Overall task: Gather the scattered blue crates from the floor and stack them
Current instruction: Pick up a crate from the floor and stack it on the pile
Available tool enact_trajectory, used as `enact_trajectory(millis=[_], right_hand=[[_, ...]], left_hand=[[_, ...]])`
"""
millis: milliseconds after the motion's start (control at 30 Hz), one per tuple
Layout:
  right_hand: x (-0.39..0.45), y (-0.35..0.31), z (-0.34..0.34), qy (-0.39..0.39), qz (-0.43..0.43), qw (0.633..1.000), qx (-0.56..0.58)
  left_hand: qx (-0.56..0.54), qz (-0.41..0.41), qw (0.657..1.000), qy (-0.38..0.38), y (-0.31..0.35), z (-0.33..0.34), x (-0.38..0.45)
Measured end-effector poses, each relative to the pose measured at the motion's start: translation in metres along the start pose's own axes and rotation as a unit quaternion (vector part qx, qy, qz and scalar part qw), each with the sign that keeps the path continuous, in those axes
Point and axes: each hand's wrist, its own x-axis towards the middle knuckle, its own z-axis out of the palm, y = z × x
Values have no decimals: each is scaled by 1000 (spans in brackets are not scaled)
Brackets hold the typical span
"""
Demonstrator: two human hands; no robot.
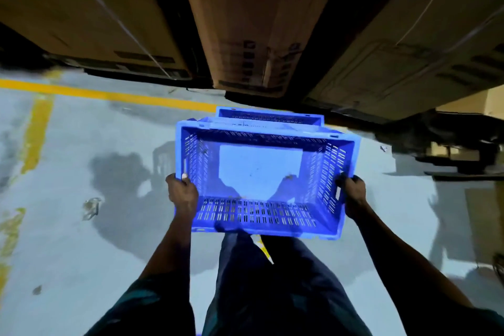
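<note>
Now the left hand point(182, 190) and the right hand point(351, 191) grip the short sides of a blue crate point(261, 215), held above the floor point(81, 240), before what seems another crate point(270, 115) near big cartons point(261, 22).

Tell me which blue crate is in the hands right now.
The nearer, larger-looking crate: left hand and right hand each keep a grip on a side wall. The other crate sits beyond it, untouched.
</note>
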Motion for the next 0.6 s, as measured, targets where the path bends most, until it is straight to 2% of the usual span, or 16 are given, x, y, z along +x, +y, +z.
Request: enact_trajectory(millis=[267,467,600], right_hand=[[80,-25,48,5,11,998,61],[142,-32,69,59,-5,998,-2],[166,-33,69,47,-9,997,-54]], left_hand=[[-43,-43,997,-51,16,55,63],[-46,18,992,-113,43,95,96],[19,80,984,-157,69,113,111]])
